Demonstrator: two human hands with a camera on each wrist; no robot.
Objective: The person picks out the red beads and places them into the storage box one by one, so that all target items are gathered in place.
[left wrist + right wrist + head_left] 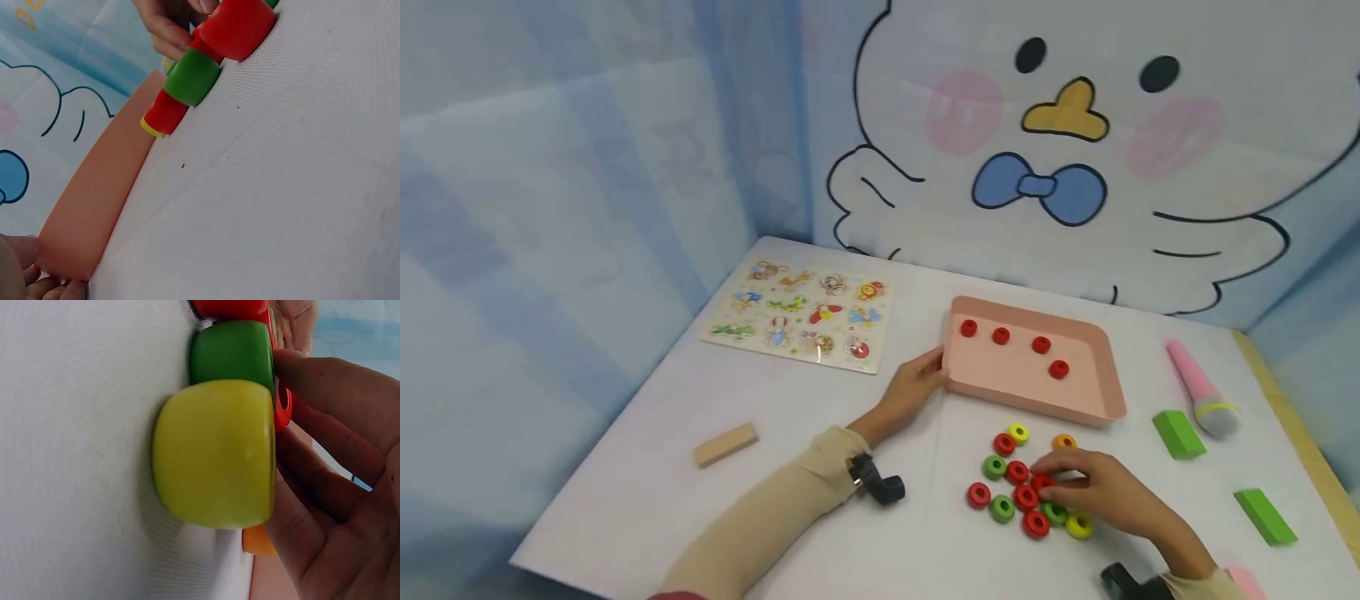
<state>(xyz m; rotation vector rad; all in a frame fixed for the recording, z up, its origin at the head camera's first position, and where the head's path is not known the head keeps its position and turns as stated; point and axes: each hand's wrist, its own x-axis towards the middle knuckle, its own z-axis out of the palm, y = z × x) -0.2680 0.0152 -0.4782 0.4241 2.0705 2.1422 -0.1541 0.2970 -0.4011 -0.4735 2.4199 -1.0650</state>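
Left hand [913, 387] grips the near-left corner of one pink tray [992, 367] with four red rings [1001, 337] inside; right of that hand lie five loose red rings [978, 502], three green rings [994, 472], two yellow rings [1079, 530] and one orange ring [1063, 438], the right hand [1097, 492] pinching another red ring [1042, 482] among them.

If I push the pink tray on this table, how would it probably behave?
The pink tray will probably stay stiff: its walls look moulded. It seems unlikely to tip, being wide, low and flat on the table. The four red rings inside might slide, as nothing visible separates them.
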